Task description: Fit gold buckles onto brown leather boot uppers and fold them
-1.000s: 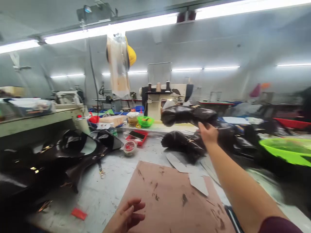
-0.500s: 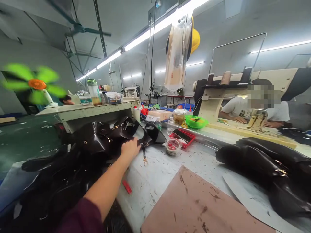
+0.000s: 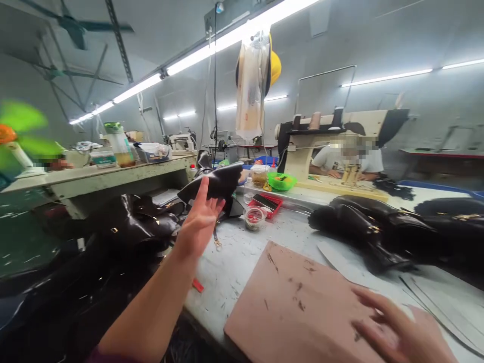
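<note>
My left hand reaches toward the back left of the worktable and grips a glossy black leather piece, raised and tilted. One finger lies extended along its surface; the thumb's hold is partly hidden. Beneath and behind it are more dark leather parts, and a strap end with a gold clasp rests on the table. At the lower right my right hand, slightly blurred, hovers or rests over the brown board with fingers apart and nothing in them; contact cannot be made out.
Black leather bags with gold hardware are heaped on the left, others on the right. A red tray with a phone, a clear tub and a green basket stand behind. A co-worker sits beyond the sewing machine.
My left hand has lifted the leather piece and turned with it. My right hand has come into view over the board. The view has swung to the right.
</note>
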### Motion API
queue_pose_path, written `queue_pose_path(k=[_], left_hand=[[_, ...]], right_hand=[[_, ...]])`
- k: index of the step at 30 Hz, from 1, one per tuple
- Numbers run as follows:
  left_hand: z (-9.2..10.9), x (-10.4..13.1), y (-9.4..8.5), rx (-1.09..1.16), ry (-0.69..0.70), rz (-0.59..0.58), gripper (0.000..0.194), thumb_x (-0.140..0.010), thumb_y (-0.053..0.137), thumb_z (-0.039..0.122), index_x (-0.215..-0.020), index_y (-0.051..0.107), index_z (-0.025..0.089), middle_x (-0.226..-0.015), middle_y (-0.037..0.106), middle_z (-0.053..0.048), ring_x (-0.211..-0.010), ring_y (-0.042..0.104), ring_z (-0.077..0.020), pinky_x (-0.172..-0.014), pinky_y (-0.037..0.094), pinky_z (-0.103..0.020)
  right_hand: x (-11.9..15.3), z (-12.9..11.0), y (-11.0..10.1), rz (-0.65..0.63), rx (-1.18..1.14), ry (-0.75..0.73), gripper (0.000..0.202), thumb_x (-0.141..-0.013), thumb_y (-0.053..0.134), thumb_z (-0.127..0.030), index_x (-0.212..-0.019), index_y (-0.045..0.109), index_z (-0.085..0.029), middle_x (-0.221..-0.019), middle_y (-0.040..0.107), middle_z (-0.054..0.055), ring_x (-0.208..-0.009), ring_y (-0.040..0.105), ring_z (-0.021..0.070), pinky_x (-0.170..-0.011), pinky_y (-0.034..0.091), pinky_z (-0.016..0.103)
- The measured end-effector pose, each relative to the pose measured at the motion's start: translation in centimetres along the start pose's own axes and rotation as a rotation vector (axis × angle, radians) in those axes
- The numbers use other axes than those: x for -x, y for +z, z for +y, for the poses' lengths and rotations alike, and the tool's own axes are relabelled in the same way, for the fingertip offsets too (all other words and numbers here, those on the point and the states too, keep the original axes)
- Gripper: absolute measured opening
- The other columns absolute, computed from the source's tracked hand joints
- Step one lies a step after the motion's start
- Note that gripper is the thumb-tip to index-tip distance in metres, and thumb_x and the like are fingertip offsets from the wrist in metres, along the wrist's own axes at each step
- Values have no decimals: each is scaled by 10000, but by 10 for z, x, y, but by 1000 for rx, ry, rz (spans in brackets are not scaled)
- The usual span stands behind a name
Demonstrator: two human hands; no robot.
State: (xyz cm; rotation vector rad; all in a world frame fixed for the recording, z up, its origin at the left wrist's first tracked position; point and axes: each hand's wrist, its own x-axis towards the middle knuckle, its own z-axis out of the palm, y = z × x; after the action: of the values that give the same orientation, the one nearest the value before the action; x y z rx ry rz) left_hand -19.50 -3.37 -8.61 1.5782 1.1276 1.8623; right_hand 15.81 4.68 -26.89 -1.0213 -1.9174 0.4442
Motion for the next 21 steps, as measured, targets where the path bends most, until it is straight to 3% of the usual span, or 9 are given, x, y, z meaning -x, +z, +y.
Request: queue_pose_path(k=[3,5,7,9,11,13,15,17,21], left_hand=[[19,39,54,363,29,-146,861,-551,437,210,-1382,229,297,-1363,411,63,-1322,231,-232,-1080,218,-440],[19,66,83,504,-47,-196,785,-582,435,240,-1346,289,343,-1397,356,91,-1341,175,-231,-1072,229,-456],[11,93,103,617,-136,-220,713,-642,404,301,-1344,284,341,-1428,306,70,-1346,157,-241,-1055,247,-480],[-5,116,114,640,-166,-214,708,-704,370,341,-1379,153,354,-1448,270,33,-1338,185,-248,-1046,234,-510],[-25,134,117,470,-82,-210,757,-758,379,306,-1369,-55,414,-1473,198,28,-1335,198,-243,-1049,188,-540],[-44,145,117,101,98,-273,786,-788,411,197,-1349,-78,450,-1481,159,20,-1343,171,-242,-1049,161,-554],[-58,149,121,-315,260,-432,654,-775,422,89,-1336,224,362,-1387,365,-29,-1320,238,-250,-1044,200,-532],[-65,149,131,-646,358,-552,390,-762,410,47,-1096,527,211,-1108,596,-78,-1213,404,-267,-1006,293,-494],[-69,151,164,-1008,475,-611,256,-819,363,79,-886,605,128,-897,646,-117,-902,576,-270,-755,465,-429]], right_hand=[[5,-75,37,-96,-314,-7,763,-707,632,-423,-1365,275,-276,-1352,408,149,-1149,486,319,-769,522,456],[-2,-102,54,-18,-488,79,896,-728,619,-405,-1407,43,-310,-1471,159,129,-1268,331,326,-822,489,478],[-10,-108,55,177,-526,220,884,-741,602,-366,-1405,22,-309,-1478,138,107,-1294,286,304,-891,441,482],[-12,-99,44,306,-405,270,700,-777,509,-287,-1394,183,-230,-1420,305,107,-1283,316,262,-994,343,477],[-4,-84,28,295,-231,289,559,-764,399,-182,-1322,364,-177,-1340,434,91,-1262,355,223,-1050,273,444],[10,-73,16,201,-86,312,570,-704,340,-101,-1261,450,-158,-1314,471,80,-1252,374,198,-1062,267,408],[27,-68,11,101,33,349,602,-666,333,-70,-1250,455,-147,-1319,468,85,-1240,395,196,-1039,310,390],[39,-70,9,-4,164,413,561,-682,367,-88,-1232,466,-137,-1299,486,110,-1194,450,235,-975,380,408],[42,-80,5,-188,412,503,419,-717,483,-147,-1129,543,-94,-1116,601,182,-992,584,325,-812,459,455]])
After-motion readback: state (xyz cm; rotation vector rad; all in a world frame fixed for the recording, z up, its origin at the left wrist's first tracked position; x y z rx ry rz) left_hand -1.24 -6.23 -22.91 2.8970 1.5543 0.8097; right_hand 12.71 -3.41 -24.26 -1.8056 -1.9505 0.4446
